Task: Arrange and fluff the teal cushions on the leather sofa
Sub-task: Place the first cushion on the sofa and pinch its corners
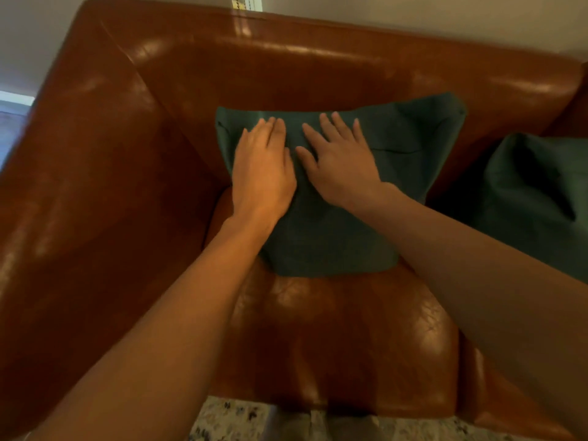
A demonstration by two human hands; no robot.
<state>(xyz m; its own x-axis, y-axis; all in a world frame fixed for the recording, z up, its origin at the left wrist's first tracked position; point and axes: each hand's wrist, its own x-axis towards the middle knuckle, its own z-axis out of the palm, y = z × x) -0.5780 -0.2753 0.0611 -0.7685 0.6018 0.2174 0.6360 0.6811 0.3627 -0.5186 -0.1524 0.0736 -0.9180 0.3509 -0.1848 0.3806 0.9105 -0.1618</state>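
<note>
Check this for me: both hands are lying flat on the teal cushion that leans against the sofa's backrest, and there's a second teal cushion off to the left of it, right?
Not quite. In the head view the second teal cushion sits to the right, not the left. The rest holds: left hand and right hand lie flat on the teal cushion leaning against the sofa backrest.

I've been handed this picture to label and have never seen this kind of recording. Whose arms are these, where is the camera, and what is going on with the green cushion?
There is no machine here: the arms belong to a person wearing a wide-angle camera on the head, looking down and forward. That is why the brown leather sofa looks bent. The left hand and right hand both lie flat, fingers straight, on a teal cushion that leans against the sofa's backrest near the armrest. Nothing is gripped; the palms press or smooth the fabric. A second teal cushion sits at the right edge, partly out of frame. A speckled rug shows at the bottom.
</note>
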